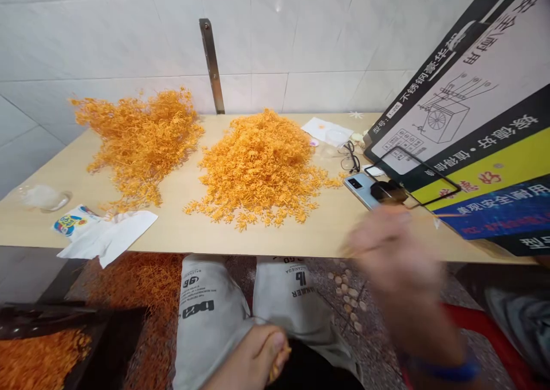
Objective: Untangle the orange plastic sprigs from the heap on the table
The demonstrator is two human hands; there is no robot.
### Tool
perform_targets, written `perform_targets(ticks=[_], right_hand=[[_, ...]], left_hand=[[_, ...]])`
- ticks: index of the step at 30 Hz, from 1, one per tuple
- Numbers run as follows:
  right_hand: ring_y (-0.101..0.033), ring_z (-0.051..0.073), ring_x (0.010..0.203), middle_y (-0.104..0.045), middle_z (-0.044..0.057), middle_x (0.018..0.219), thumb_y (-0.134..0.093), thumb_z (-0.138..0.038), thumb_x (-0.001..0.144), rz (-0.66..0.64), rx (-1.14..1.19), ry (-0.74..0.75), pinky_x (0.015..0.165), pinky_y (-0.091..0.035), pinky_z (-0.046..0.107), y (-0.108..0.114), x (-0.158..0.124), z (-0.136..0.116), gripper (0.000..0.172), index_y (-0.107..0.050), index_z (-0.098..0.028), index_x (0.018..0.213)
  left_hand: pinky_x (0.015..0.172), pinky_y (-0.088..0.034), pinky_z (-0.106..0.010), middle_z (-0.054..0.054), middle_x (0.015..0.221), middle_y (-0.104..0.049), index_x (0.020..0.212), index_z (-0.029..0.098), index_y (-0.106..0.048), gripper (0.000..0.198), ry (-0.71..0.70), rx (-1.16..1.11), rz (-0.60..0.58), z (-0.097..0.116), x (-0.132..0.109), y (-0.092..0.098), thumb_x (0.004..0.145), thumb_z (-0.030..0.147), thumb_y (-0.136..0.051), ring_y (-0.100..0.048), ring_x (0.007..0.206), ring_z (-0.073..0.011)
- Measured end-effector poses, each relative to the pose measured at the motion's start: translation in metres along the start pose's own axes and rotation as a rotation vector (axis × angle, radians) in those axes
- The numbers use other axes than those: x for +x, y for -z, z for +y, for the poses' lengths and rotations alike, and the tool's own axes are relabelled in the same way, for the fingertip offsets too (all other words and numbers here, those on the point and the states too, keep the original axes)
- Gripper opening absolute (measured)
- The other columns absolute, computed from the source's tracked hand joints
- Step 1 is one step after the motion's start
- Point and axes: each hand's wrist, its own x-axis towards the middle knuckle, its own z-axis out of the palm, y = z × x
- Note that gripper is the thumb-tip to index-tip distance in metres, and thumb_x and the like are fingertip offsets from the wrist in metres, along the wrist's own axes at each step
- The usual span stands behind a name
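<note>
My left hand (260,353) is low in view over my lap, its fingers closed around a small orange piece that mostly hides inside the fist. My right hand (391,241), smeared by motion, is above the table's front right edge, just below a light blue phone (363,188); a thin orange streak shows near its fingertips, too blurred to make out. A heap of small orange pieces (262,166) lies mid-table. To its left is a looser pile of branching orange pieces (141,138).
Glasses (351,156) and a white paper (327,131) lie right of the heap. A large printed box (451,109) leans at the right. White tissue (112,235) overhangs the table's front edge (232,247). An orange-filled container (43,358) sits lower left; a red stool (481,333) is lower right.
</note>
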Motion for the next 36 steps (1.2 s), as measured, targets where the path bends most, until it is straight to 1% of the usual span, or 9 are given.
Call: perform_targets(ticks=[2,4,11,15,19,24,27,30,36], right_hand=[[-0.006,0.005,0.042,-0.019,-0.006,0.046,-0.035,-0.017,0.096,0.068,0.029,0.252,0.043,-0.007,0.035,0.01,0.011,-0.031,0.043,-0.045,-0.02,0.054],[-0.015,0.007,0.044,-0.019,-0.005,0.053,-0.039,-0.019,0.095,0.054,0.015,0.192,0.041,-0.013,0.032,0.014,0.016,-0.038,0.04,-0.046,-0.02,0.056],[-0.049,0.017,0.069,-0.05,0.003,0.077,-0.062,-0.035,0.078,-0.167,0.05,-0.071,0.06,-0.048,0.033,0.019,0.012,0.036,0.018,-0.067,-0.023,0.091],[-0.057,0.022,0.084,-0.061,0.009,0.097,-0.062,-0.028,0.075,-0.243,-0.004,-0.177,0.074,-0.052,0.039,0.027,0.009,0.053,0.039,-0.068,-0.023,0.113],[-0.059,0.023,0.098,-0.063,0.01,0.112,-0.064,-0.023,0.073,-0.344,0.008,-0.24,0.089,-0.049,0.043,0.026,0.006,0.065,0.051,-0.063,-0.024,0.124],[-0.055,0.023,0.116,-0.054,0.009,0.137,-0.066,-0.02,0.073,-0.438,0.013,-0.347,0.1,-0.044,0.044,0.025,0.005,0.085,0.064,-0.053,-0.028,0.135],[-0.059,0.022,0.111,-0.06,0.007,0.129,-0.067,-0.021,0.079,-0.575,-0.049,-0.477,0.095,-0.048,0.039,0.024,-0.001,0.093,0.05,-0.059,-0.028,0.128],[-0.066,0.018,0.086,-0.068,0.006,0.101,-0.059,-0.033,0.09,-0.829,-0.323,-0.599,0.082,-0.053,0.032,0.019,-0.008,0.102,0.023,-0.071,-0.022,0.107],[-0.059,0.014,0.058,-0.061,0.002,0.065,-0.054,-0.059,0.088,-0.916,-0.606,-0.781,0.06,-0.05,0.026,0.007,-0.029,0.158,0.05,-0.07,-0.015,0.104]], left_hand=[[0.047,-0.023,-0.023,0.005,0.057,-0.034,0.065,0.019,-0.041,0.064,0.055,-0.059,0.115,-0.005,-0.003,0.016,0.074,0.082,-0.045,-0.028,0.05,-0.0077],[0.046,-0.024,-0.021,0.005,0.057,-0.038,0.07,0.017,-0.048,0.057,-0.043,-0.102,0.223,0.008,-0.004,0.033,0.08,0.072,-0.051,-0.032,0.048,-0.0068],[0.069,-0.054,-0.028,-0.012,0.119,-0.063,0.121,0.02,-0.055,0.044,-0.493,0.066,0.385,0.123,0.032,0.065,0.086,0.045,-0.064,-0.068,0.087,-0.0202],[0.112,-0.034,-0.045,-0.013,0.157,-0.026,0.144,0.024,-0.036,0.071,-0.703,0.304,0.491,0.172,0.074,0.095,0.084,0.051,-0.063,-0.03,0.142,-0.031],[0.117,0.004,-0.055,-0.01,0.162,0.0,0.149,0.024,-0.03,0.076,-0.807,0.611,0.769,0.2,0.101,0.117,0.087,0.058,-0.056,0.01,0.148,-0.0308],[0.12,-0.014,-0.046,-0.009,0.156,-0.031,0.137,0.023,-0.049,0.047,-0.957,0.587,0.846,0.161,0.077,0.086,0.096,0.046,-0.045,-0.019,0.147,-0.0246],[0.108,-0.042,-0.036,-0.01,0.14,-0.054,0.135,0.023,-0.051,0.043,-0.777,0.343,0.563,0.103,0.046,0.055,0.097,0.041,-0.046,-0.052,0.128,-0.0211],[0.105,-0.046,-0.036,-0.008,0.135,-0.059,0.137,0.027,-0.051,0.05,-0.574,0.291,0.321,0.052,0.02,0.038,0.091,0.046,-0.055,-0.056,0.123,-0.0234],[0.109,-0.04,-0.038,-0.009,0.137,-0.057,0.124,0.026,-0.066,0.038,-0.392,0.436,0.34,0.008,-0.009,0.049,0.093,0.04,-0.05,-0.053,0.127,-0.0255]])
